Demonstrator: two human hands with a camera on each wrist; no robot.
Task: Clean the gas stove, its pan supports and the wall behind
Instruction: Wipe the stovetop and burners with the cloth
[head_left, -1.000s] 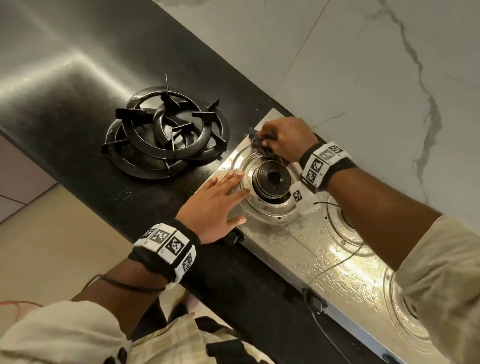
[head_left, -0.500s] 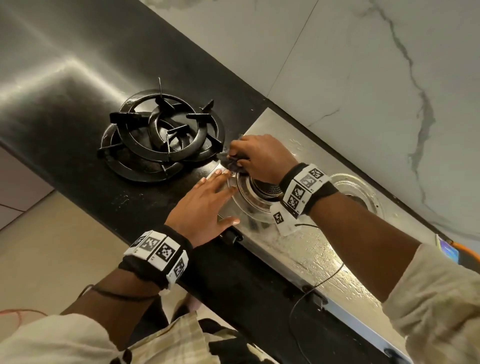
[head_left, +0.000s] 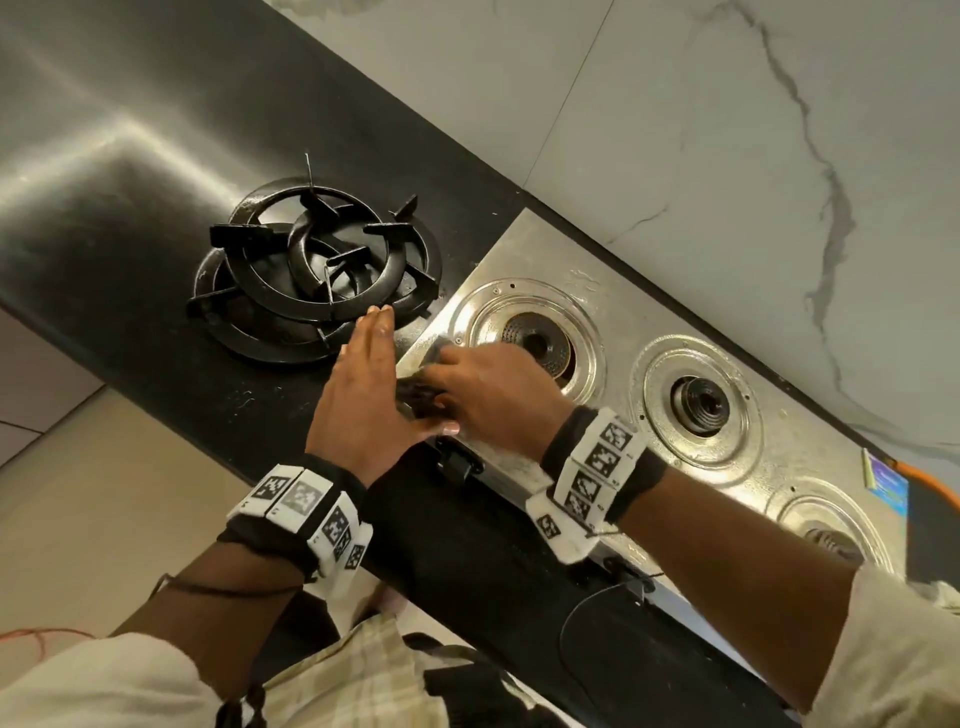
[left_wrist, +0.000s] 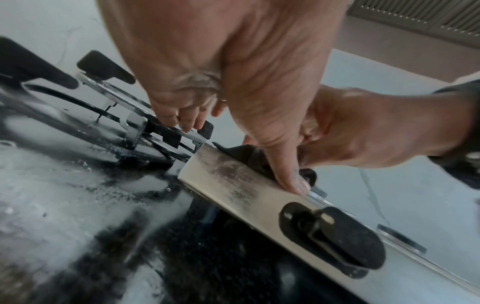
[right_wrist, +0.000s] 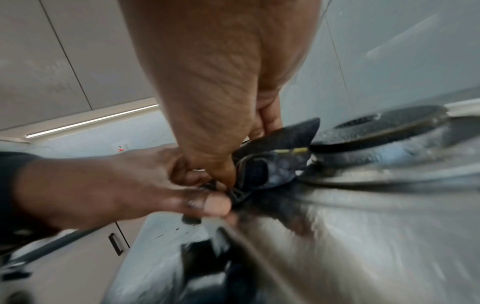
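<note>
A black countertop (head_left: 130, 218) is seen running diagonally, with a marble-veined wall (head_left: 701, 156) behind it. On the countertop the steel gas stove (head_left: 597, 467) is laid with its long axis parallel to the wall, three bare burner wells being exposed. The pan supports (head_left: 317, 270) are stacked off the stove, on the countertop just beyond its left end.

At the stove's front-left corner both hands are met. A dark cloth (right_wrist: 275, 160) is pinched by the right hand (head_left: 498, 400), thumb and curled fingers closed round it, and is pressed onto the steel just beside the leftmost burner well (head_left: 530, 338). The left hand (head_left: 363, 395) is kept flat and spread, fingers straight and together, its thumb (left_wrist: 293, 181) laid on the stove's front edge and its fingertips reaching the nearest pan support; nothing is held by it, and the stove is judged to be steadied.

The step in hand is judged to be the wiping of the stove top. From the cloth, the unwiped length of steel lies to the right along the stove's long axis, and the wall lies beyond its far edge; the right hand is the nearer to both. The pan supports lie to the left, nearer the left hand. A control knob (left_wrist: 327, 232) sits on the front face just below the hands.
</note>
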